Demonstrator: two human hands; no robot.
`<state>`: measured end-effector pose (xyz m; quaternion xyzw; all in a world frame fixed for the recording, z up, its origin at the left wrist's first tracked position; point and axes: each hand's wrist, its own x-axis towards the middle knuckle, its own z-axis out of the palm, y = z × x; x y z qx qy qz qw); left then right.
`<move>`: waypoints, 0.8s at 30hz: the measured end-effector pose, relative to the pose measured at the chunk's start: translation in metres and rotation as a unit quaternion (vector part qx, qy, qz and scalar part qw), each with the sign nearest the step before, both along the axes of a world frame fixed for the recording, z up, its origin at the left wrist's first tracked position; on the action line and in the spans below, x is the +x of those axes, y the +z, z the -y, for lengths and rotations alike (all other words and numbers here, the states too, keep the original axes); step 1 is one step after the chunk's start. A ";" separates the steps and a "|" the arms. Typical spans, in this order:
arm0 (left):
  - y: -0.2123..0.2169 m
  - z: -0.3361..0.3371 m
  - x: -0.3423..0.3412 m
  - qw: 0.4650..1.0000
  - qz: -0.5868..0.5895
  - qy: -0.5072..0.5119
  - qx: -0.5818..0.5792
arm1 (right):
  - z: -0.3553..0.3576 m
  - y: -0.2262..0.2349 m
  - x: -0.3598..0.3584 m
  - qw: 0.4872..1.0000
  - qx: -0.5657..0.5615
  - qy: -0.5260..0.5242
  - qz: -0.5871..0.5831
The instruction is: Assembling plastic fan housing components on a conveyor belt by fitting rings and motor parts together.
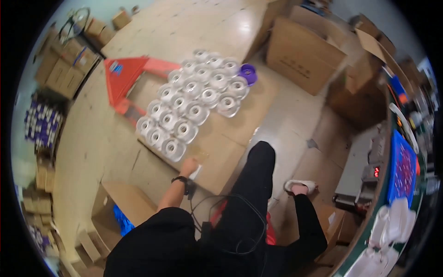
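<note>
My left hand [188, 166], with a dark watch on the wrist, is closed low over the near left corner of a flat cardboard sheet [230, 143]. A small white piece [195, 172] shows at its fingers, its kind too blurred to name. Just beyond the hand stand several rows of white round plastic parts [185, 131], each with a ringed hole in its middle. A purple round part [248, 74] sits at the far right end of these rows. My right hand is out of view.
A red pallet jack [121, 83] lies beyond the sheet. An open carton [122, 203] with blue plastic is left of my arm, and a large carton [302, 55] stands far right. A black cable [240, 198] loops near my legs. At right, a bench holds a blue tray [402, 168].
</note>
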<state>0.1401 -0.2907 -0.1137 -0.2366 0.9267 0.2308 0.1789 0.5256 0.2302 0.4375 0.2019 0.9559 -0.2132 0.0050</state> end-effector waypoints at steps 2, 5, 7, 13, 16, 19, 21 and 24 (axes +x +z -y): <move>-0.015 0.024 0.032 0.996 0.062 0.053 -0.035 | 0.014 -0.016 -0.051 0.992 -0.093 0.052 0.067; -0.029 0.044 0.055 0.988 -0.033 0.057 -0.138 | 0.043 -0.064 -0.116 0.984 -0.128 0.071 0.100; -0.032 0.061 0.057 0.954 -0.209 0.001 -0.217 | 0.063 -0.097 -0.145 0.978 -0.154 0.072 0.120; -0.046 0.111 -0.020 0.979 0.001 -0.076 -0.190 | 0.061 -0.155 -0.208 0.956 -0.170 0.106 0.213; -0.065 0.106 -0.034 0.975 0.116 -0.052 -0.181 | 0.049 -0.170 -0.218 0.955 -0.158 0.112 0.223; -0.075 0.102 -0.023 0.980 0.024 0.025 -0.195 | 0.041 -0.181 -0.215 0.952 -0.172 0.094 0.237; -0.075 0.092 -0.016 0.982 0.031 0.035 -0.181 | 0.043 -0.183 -0.214 0.951 -0.177 0.059 0.248; -0.076 0.068 -0.009 0.986 0.034 -0.009 -0.164 | 0.045 -0.191 -0.213 0.955 -0.186 0.058 0.222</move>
